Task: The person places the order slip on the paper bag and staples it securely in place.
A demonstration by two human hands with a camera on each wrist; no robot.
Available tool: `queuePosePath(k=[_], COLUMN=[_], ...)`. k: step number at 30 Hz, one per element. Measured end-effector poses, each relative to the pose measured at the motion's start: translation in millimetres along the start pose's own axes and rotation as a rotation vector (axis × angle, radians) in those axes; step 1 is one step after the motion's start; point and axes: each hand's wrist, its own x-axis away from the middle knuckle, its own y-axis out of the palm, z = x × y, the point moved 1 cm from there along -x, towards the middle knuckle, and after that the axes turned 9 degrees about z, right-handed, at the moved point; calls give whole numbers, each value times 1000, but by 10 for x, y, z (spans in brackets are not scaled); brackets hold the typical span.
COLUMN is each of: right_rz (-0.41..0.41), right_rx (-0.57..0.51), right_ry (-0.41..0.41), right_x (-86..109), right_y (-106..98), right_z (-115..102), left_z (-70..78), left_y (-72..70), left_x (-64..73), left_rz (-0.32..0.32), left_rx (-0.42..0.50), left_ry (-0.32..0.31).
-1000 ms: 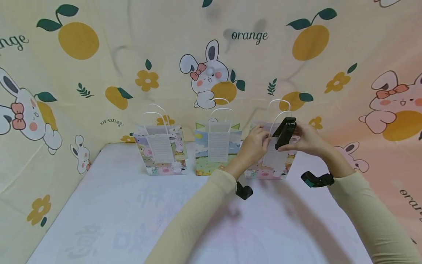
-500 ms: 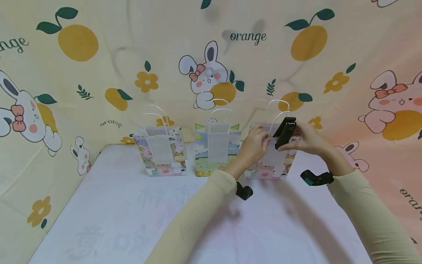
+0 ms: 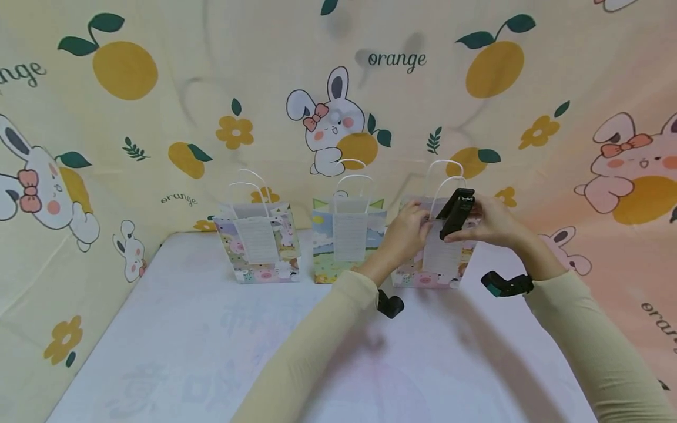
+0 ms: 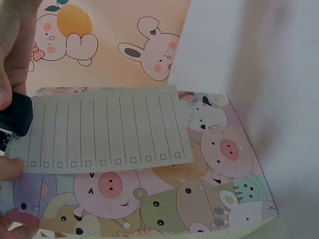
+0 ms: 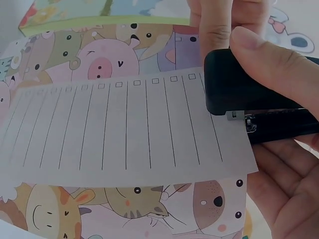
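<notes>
My right hand grips a black stapler at the top of the right-hand paper gift bag, which is printed with cartoon animals. A lined checklist sheet lies flat against the bag's front. In the right wrist view the stapler's jaws straddle the sheet's upper edge, with the thumb on the stapler's top arm. My left hand pinches the bag's rim beside the sheet's top corner, just left of the stapler. The bag stands upright, its white handles rising behind the stapler.
Two more gift bags with white handles and lined sheets stand in the same row: a landscape-printed bag in the middle and an animal-printed bag at left. The white table meets a rabbit-and-orange patterned cloth behind them.
</notes>
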Motion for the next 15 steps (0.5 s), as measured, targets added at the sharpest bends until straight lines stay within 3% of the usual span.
queuePosePath(k=[7, 15], right_rz=[3, -27], right_rx=[11, 19], right_ry=[51, 65], right_x=[1, 15], right_y=[4, -18], right_z=[-16, -30], left_z=[11, 48], left_y=[-45, -101], left_x=[-35, -70], left_rz=[-20, -71], left_rx=[-4, -37], left_ry=[10, -30])
